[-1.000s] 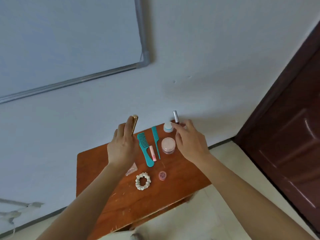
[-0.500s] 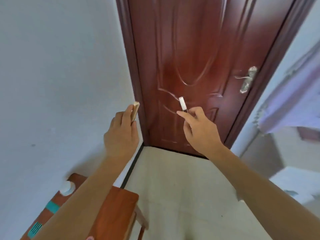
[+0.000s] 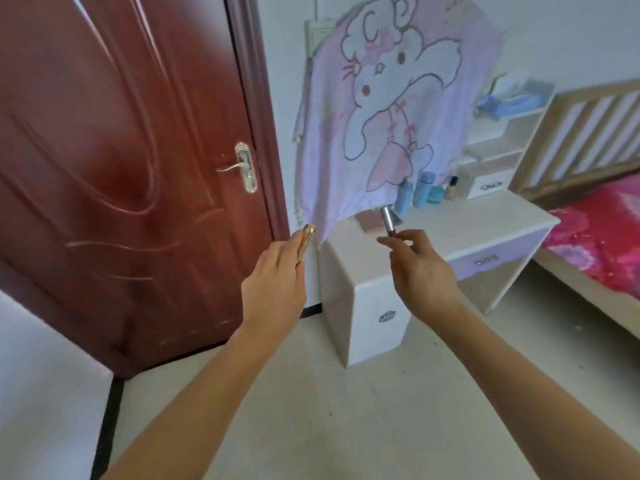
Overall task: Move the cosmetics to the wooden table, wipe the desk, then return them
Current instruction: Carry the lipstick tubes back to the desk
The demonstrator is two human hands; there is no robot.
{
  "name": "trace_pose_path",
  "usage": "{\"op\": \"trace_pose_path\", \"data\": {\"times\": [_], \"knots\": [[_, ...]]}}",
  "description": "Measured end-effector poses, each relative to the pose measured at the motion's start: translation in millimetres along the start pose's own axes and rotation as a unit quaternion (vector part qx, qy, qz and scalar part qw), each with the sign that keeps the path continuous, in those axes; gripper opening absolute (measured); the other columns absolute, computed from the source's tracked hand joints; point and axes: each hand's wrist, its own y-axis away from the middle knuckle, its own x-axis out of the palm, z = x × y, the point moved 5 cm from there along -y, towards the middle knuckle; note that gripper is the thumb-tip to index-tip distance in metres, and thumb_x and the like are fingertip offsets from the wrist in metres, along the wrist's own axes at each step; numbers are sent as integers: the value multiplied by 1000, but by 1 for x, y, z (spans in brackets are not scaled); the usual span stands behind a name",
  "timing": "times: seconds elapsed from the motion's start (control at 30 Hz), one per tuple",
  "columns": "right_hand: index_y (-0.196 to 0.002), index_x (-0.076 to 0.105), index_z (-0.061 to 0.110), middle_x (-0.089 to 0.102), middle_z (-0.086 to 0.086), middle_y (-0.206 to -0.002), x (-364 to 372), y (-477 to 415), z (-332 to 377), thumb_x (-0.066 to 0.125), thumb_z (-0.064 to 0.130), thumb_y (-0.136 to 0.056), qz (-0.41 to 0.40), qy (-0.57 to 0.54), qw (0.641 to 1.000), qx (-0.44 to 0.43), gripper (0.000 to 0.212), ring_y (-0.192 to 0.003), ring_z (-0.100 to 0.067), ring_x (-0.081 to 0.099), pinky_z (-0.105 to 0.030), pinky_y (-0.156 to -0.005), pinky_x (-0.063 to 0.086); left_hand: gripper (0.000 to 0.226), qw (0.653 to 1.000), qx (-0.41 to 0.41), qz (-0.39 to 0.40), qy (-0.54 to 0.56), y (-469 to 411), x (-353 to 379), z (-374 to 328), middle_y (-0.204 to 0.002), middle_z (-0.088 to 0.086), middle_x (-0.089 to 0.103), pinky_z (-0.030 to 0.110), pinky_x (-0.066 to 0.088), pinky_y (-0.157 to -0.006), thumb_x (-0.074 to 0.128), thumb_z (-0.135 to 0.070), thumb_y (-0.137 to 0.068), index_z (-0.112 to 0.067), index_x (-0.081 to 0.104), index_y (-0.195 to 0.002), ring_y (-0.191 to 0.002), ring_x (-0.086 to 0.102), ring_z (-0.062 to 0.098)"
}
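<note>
My left hand is closed around a slim gold cosmetic tube that sticks up past my fingers. My right hand pinches a silver-capped tube held upright. Both hands are raised in mid-air in front of a white desk. Two blue bottles, a teal jar and a small dark-capped bottle stand at the desk's back. The wooden table is out of view.
A dark red door with a silver handle fills the left. A lilac cartoon-print cloth hangs over the desk's left end. White desk shelves and a bed with pink bedding stand right. Bare floor lies below.
The view has swung right, from the wooden table past the door to the white desk. My hands kept the gold tube and the silver-capped tube raised throughout.
</note>
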Motion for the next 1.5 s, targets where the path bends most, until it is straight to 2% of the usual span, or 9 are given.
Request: {"op": "trace_pose_path", "data": {"times": [0.23, 0.37, 0.6, 0.73, 0.97, 1.1, 1.23, 1.33, 1.5], "knots": [[-118, 68, 12, 59, -12, -118, -44, -20, -180, 65, 1, -86, 8, 52, 997, 62, 34, -60, -32, 62, -32, -41, 45, 51, 995, 50, 59, 67, -74, 119, -138, -105, 2, 59, 39, 53, -60, 65, -17, -89, -20, 49, -137, -92, 62, 25], [-123, 66, 14, 55, -9, -124, -48, -36, -253, 61, 9, -90, 19, 55, 994, 96, 34, -60, -32, 62, -39, -46, 53, 51, 988, 79, 83, 99, -106, 172, -180, -105, 1, 60, 34, 49, -63, 65, -18, -90, -20, 48, -138, -89, 62, 23], [-124, 66, 14, 57, -9, -123, -7, -72, -348, 63, 9, -88, 42, 60, 991, 112, 36, -55, -26, 61, -26, -46, 44, 50, 977, 80, 142, 139, -165, 290, -210, -118, 0, 60, 41, 55, -70, 60, -23, -92, -22, 43, -140, -93, 62, 19], [-124, 66, 17, 57, -7, -123, 36, -106, -412, 63, 9, -87, 64, 64, 985, 144, 37, -58, -27, 63, -32, -46, 49, 47, 967, 65, 200, 146, -215, 383, -215, -114, 1, 63, 36, 54, -71, 61, -23, -93, -21, 45, -137, -93, 63, 21], [-123, 67, 16, 56, -5, -125, 89, -202, -507, 62, 9, -88, 106, 75, 975, 178, 36, -59, -26, 65, -31, -49, 52, 32, 952, 40, 258, 159, -315, 501, -221, -100, 0, 64, 39, 53, -72, 60, -23, -93, -20, 53, -124, -87, 63, 22], [-105, 69, 17, 60, -3, -114, 111, -236, -548, 66, 6, -82, 112, 75, 974, 181, 25, -54, -26, 61, -25, -48, 42, 30, 949, 79, 288, 105, -350, 554, -226, -97, 0, 62, 38, 53, -69, 58, -25, -94, -21, 54, -123, -88, 62, 22], [-105, 65, 20, 60, 0, -108, 152, -251, -594, 65, 8, -81, 176, 70, 963, 194, 27, -64, -26, 63, -29, -48, 48, 23, 943, 78, 321, 48, -356, 607, -224, -91, -3, 59, 34, 42, -60, 55, -28, -95, -22, 54, -117, -83, 59, 21], [-116, 60, 26, 58, 3, -113, 194, -259, -626, 57, 14, -88, 263, 79, 944, 185, 30, -76, -24, 64, -35, -57, 52, 22, 937, 39, 344, 35, -345, 647, -218, -90, -1, 59, 32, 35, -56, 54, -25, -94, -21, 54, -116, -82, 58, 23], [-123, 56, 32, 54, 6, -121, 275, -276, -674, 45, 18, -96, 423, 48, 898, 112, 32, -89, -21, 61, -30, -67, 43, 20, 923, -57, 380, -12, -327, 703, -211, -88, 2, 63, 32, 36, -56, 55, -18, -92, -20, 58, -112, -80, 59, 25]]}}
